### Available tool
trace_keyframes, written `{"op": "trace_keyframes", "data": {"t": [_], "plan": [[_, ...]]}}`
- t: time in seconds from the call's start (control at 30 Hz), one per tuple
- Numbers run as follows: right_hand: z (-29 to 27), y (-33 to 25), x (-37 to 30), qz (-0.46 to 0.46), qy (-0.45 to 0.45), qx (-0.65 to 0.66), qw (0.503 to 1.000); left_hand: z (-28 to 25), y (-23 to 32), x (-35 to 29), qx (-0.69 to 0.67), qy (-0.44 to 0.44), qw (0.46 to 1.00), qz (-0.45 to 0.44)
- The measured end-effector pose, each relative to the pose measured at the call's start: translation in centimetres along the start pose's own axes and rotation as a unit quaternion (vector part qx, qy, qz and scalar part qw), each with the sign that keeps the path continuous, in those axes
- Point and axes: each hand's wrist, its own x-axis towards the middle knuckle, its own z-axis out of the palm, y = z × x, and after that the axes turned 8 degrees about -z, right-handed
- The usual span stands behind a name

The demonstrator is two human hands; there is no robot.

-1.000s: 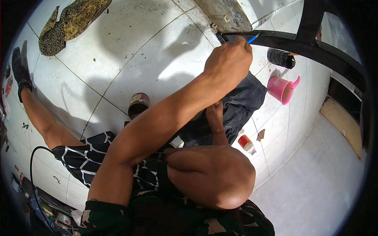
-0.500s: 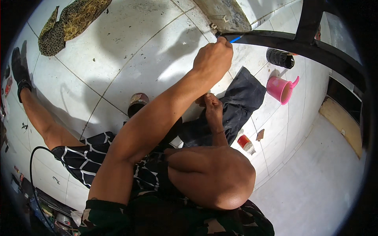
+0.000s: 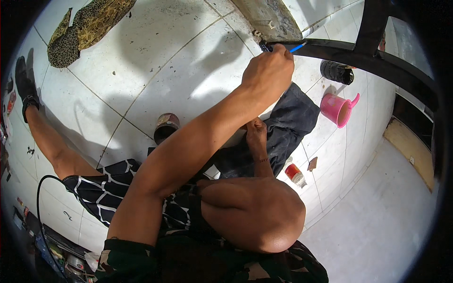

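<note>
A slim blue rod (image 3: 297,47) juts from the left hand (image 3: 269,70) of a person seated on a white tiled floor (image 3: 155,89), its exposed end lying against the view of a black curved bar (image 3: 325,46). The left fingers are closed around the rod beside the bar's near end, by a stained grey block (image 3: 269,20); whether they touch the bar cannot be told. Partly behind the left forearm, the right hand (image 3: 256,134), a band at its wrist, bends its fingers beside a rumpled black cloth (image 3: 295,111); what, if anything, they grip cannot be made out. Beyond the cloth stands a pink mug (image 3: 336,109), its handle pointing away from the person, with a black container (image 3: 336,72) near it, just below the bar. A bottle with a red band (image 3: 293,172) lies near a small brown scrap (image 3: 312,163). A stained can (image 3: 166,126) stands left of the forearm, and a patterned cloth (image 3: 92,30) lies at upper left.
</note>
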Motion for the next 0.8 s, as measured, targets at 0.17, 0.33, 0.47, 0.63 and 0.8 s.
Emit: {"op": "trace_keyframes", "data": {"t": [0.17, 0.33, 0.47, 0.63, 0.8], "plan": [[-0.4, 1.9, 0.1, -0.010, 0.005, 0.061, 0.998, 0.7, 0.8, 1.5, 0.020, -0.020, 1.000, -0.013], [-0.4, 1.3, 0.0, -0.001, 0.003, 0.064, 0.998, 0.8, 0.7, 1.7, 0.049, -0.044, 0.998, -0.019], [-0.6, 0.7, 0.0, 0.013, -0.003, 0.040, 0.999, 1.1, -0.1, 1.3, 0.064, -0.080, 0.994, -0.041], [-0.4, 0.6, 0.1, 0.006, -0.010, 0.043, 0.999, 1.8, -1.3, 1.5, 0.056, -0.081, 0.993, -0.066], [-0.4, 0.2, -0.1, 0.007, -0.006, 0.054, 0.999, 2.8, -2.4, 1.5, 0.083, -0.074, 0.990, -0.085]]}}
